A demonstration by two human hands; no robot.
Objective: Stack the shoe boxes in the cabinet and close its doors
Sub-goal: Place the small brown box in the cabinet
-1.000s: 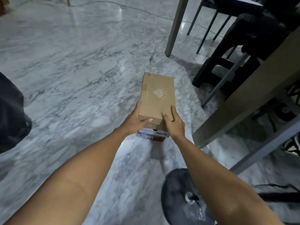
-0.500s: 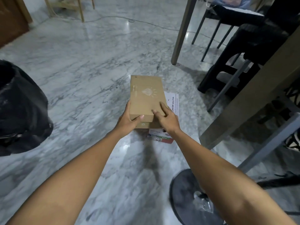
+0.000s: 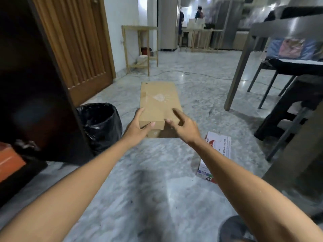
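The person holds a brown box (image 3: 160,105) out in front, above the floor (image 3: 157,172), long side pointing away. The left hand (image 3: 138,127) grips its near left corner, thumb over the lid edge and fingers round the side. The right hand (image 3: 183,126) is at the near right corner, fingers spread and loosely bent over the lid; whether they press on it cannot be told. A white box (image 3: 218,149) lies on the floor, right of and below the brown box. A black bin (image 3: 101,124) stands left of the brown box, beside a dark cabinet door (image 3: 35,84). A table leg (image 3: 239,67) rises to the right of it.
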